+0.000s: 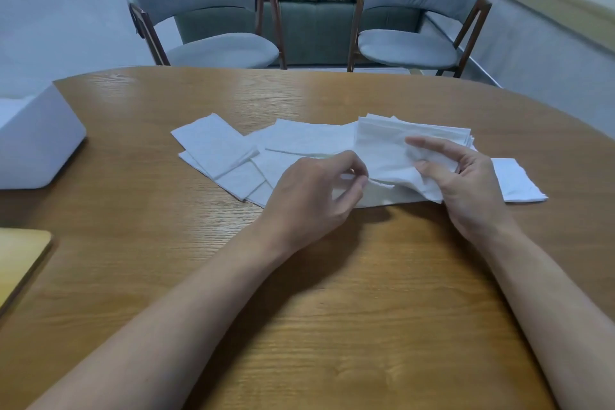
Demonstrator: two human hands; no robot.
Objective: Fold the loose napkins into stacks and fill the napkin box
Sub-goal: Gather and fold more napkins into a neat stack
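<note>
Both hands out over the wooden table (299, 326), working at a spread of white paper. Left hand (312, 196) curled, thumb and forefinger pinched together on the near edge of a napkin (382, 156), right at a small rolled lip of paper. Right hand (466, 186) on the other side of the same sheet, fingers (429, 145) stretched over the top, thumb tucked beneath, a crumpled fold clamped between them. Sheet lifted a little off the surface between the two grips, sagging in the middle.

Behind it, a folded stack (416, 130) of napkins, layered edges showing along its right side, partly covered by the held sheet. Loose napkins (216, 146) fanned out to the left, overlapping one another, flat on the wood. One more single napkin (515, 180) lying flat to the right, just beyond the right hand, partly hidden by it.

Napkin box (40, 143) well off to the left, white, at the table's edge, apart from the pile; something white inside, hard to tell how full. Corner of a yellow board (20, 256) at the near left edge.

Beyond the table, two grey chairs (213, 17) with dark wooden frames, a green bench and leaf-patterned backing between them
</note>
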